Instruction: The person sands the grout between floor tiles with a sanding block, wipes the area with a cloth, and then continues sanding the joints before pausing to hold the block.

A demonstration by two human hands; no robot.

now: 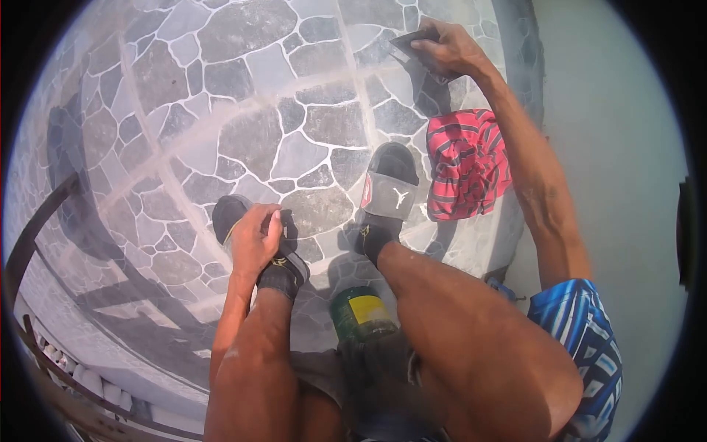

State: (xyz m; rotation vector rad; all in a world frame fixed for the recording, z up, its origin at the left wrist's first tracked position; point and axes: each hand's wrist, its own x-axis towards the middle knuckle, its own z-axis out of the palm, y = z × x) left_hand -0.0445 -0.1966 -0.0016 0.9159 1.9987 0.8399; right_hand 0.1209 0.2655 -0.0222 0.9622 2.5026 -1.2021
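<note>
At the upper right, my right hand grips a dark, flat, scraper-like blade between thumb and fingers, held over the stone paving. Its shadow falls on the stones just below. My left hand is over my left foot, at the strap of the dark slide sandal; its fingers curl under, and their inner side is hidden. My right foot wears a grey and black slide sandal with a white logo. To the right of that foot lies a bunched red cloth with dark stripes.
Irregular grey paving stones with pale joints cover the ground. A green can with a yellow label stands between my legs. A pale wall runs along the right. Curved dark metal bars are at the lower left.
</note>
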